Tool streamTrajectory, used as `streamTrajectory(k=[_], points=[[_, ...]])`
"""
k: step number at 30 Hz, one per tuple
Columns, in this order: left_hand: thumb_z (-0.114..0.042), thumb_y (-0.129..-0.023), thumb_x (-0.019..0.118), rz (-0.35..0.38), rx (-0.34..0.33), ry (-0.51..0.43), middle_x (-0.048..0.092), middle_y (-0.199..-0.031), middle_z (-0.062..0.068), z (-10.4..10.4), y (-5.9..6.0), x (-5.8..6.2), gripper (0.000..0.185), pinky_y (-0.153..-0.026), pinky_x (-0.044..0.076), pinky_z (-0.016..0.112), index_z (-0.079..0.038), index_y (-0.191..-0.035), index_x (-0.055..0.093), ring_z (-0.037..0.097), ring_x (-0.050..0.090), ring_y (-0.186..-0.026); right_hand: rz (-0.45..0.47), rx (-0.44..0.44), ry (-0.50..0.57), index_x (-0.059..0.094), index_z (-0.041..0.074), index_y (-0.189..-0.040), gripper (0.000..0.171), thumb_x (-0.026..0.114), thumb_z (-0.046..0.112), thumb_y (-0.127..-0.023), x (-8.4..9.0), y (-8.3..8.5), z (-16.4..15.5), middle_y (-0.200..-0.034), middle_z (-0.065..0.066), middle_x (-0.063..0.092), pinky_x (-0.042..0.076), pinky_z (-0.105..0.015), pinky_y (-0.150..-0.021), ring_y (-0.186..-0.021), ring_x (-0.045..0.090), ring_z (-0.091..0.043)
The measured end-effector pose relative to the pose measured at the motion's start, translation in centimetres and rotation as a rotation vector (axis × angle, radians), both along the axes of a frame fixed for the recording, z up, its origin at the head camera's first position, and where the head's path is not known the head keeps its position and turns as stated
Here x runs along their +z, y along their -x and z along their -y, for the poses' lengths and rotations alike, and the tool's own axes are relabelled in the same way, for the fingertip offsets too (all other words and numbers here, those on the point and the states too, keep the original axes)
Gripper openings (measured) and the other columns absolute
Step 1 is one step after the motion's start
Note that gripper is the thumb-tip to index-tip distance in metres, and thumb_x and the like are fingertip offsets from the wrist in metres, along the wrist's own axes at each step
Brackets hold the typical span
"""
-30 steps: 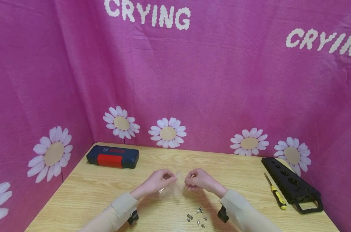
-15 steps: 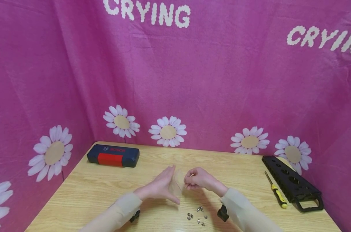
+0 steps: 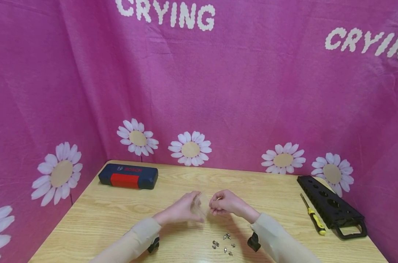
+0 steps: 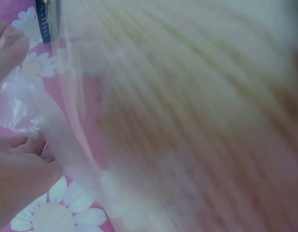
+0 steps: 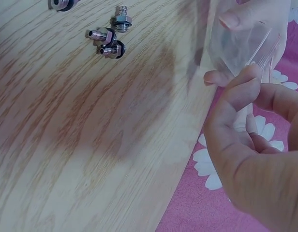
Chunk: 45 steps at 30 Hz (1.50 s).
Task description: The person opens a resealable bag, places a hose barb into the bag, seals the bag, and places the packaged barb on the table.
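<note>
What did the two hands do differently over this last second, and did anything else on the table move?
The left hand had spread its fingers wide half a second ago; now they curl back round the clear plastic bag. The right hand kept pinching the bag's other edge, barely moving. The metal fittings, blue case, screwdriver and black tray stayed put on the table.

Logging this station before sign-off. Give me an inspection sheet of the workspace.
Surface: wooden table, light grain.
Job's things: clear plastic bag held up between both hands; small metal fittings loose on the table near the person.
Clutter: blue and red tool case far left; yellow-handled screwdriver and black perforated tray at right.
Grippers: left hand and right hand each pinch the bag with their fingers.
Cables: nothing seen.
Surroundings: pink daisy-print cloth lettered CRYING.
</note>
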<state>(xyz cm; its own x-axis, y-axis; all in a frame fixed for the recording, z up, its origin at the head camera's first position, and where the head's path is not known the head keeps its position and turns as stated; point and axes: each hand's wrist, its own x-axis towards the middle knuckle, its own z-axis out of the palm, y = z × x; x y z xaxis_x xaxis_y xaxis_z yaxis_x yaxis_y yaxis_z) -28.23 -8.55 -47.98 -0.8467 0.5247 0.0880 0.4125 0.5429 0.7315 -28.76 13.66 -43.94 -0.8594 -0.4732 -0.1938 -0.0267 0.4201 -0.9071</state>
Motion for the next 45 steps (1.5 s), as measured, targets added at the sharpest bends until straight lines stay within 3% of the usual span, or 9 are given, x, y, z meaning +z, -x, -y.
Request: streamTrajectory(k=[5,12,14,20,27,33,39,45], points=[[-0.021,-0.085,0.088,-0.024,-0.02,-0.021,0.063,-0.128,0.016,0.4,0.0,-0.1,0.079,-0.109,0.047,0.053,0.009,-0.146,0.048,0.036,0.055,-0.124,0.017,0.001,0.012,0.067,-0.013,-0.097,0.017,0.065,0.004,-0.099,0.0,0.0,-0.1,-0.076,-0.003,0.073,0.055,-0.02,-0.062,-0.064,0.064,-0.006],[-0.015,-0.088,0.085,-0.031,-0.044,-0.068,0.067,-0.11,0.007,0.9,0.2,-0.5,0.039,-0.093,0.05,0.033,-0.002,-0.117,0.062,0.019,0.06,-0.103,0.036,0.002,0.037,0.068,-0.01,-0.094,0.014,0.064,0.003,-0.098,-0.2,0.0,0.0,-0.074,-0.003,0.071,0.055,-0.019,-0.061,-0.063,0.063,-0.006],[-0.013,-0.089,0.084,0.003,-0.056,-0.101,0.07,-0.112,0.008,1.1,0.4,-0.7,0.039,-0.093,0.052,0.032,-0.002,-0.119,0.062,0.018,0.064,-0.103,0.042,-0.002,0.041,0.068,-0.01,-0.093,0.013,0.064,0.002,-0.098,-0.3,0.0,0.0,-0.074,-0.003,0.071,0.055,-0.019,-0.062,-0.064,0.064,-0.006],[-0.008,-0.09,0.083,0.094,-0.063,-0.155,0.072,-0.124,0.014,1.2,0.4,-0.9,0.061,-0.103,0.052,0.036,0.002,-0.143,0.055,0.028,0.069,-0.115,0.037,0.0,0.02,0.068,-0.01,-0.094,0.013,0.064,0.002,-0.097,-0.3,-0.2,0.1,-0.077,-0.006,0.074,0.055,-0.02,-0.061,-0.064,0.064,-0.006],[-0.005,-0.086,0.086,0.096,-0.033,-0.155,0.075,-0.112,0.007,1.1,0.2,-0.7,0.035,-0.103,0.049,0.038,-0.001,-0.117,0.071,0.024,0.066,-0.112,-0.047,0.057,-0.018,0.068,-0.008,-0.097,0.014,0.065,0.005,-0.099,0.0,-0.7,-0.2,-0.084,-0.012,0.076,0.058,-0.027,-0.065,-0.069,0.067,-0.008],[0.0,-0.084,0.085,0.116,-0.045,-0.164,0.075,-0.104,0.005,0.8,0.1,-0.7,0.026,-0.095,0.049,0.034,-0.002,-0.106,0.072,0.015,0.063,-0.1,-0.178,0.1,-0.055,0.067,-0.005,-0.097,0.01,0.068,0.005,-0.096,-0.3,-0.9,-1.5,-0.078,-0.007,0.068,0.05,-0.028,-0.059,-0.068,0.058,-0.012],[0.0,-0.082,0.086,0.101,-0.048,-0.146,0.075,-0.1,0.004,0.9,0.0,-0.7,0.024,-0.088,0.05,0.026,-0.004,-0.102,0.073,0.008,0.063,-0.093,-0.211,0.096,-0.053,0.067,-0.006,-0.098,0.009,0.07,0.002,-0.093,-0.7,-1.5,-3.3,-0.08,-0.008,0.067,0.048,-0.023,-0.061,-0.069,0.056,-0.011],[0.001,-0.083,0.085,0.114,-0.043,-0.145,0.076,-0.102,0.003,0.8,0.1,-1.0,0.024,-0.09,0.051,0.028,-0.005,-0.102,0.073,0.011,0.065,-0.097,-0.272,0.118,-0.086,0.068,-0.004,-0.096,0.007,0.071,0.001,-0.092,-1.2,-2.4,-5.2,-0.086,-0.005,0.069,0.048,-0.021,-0.066,-0.074,0.056,-0.004]])
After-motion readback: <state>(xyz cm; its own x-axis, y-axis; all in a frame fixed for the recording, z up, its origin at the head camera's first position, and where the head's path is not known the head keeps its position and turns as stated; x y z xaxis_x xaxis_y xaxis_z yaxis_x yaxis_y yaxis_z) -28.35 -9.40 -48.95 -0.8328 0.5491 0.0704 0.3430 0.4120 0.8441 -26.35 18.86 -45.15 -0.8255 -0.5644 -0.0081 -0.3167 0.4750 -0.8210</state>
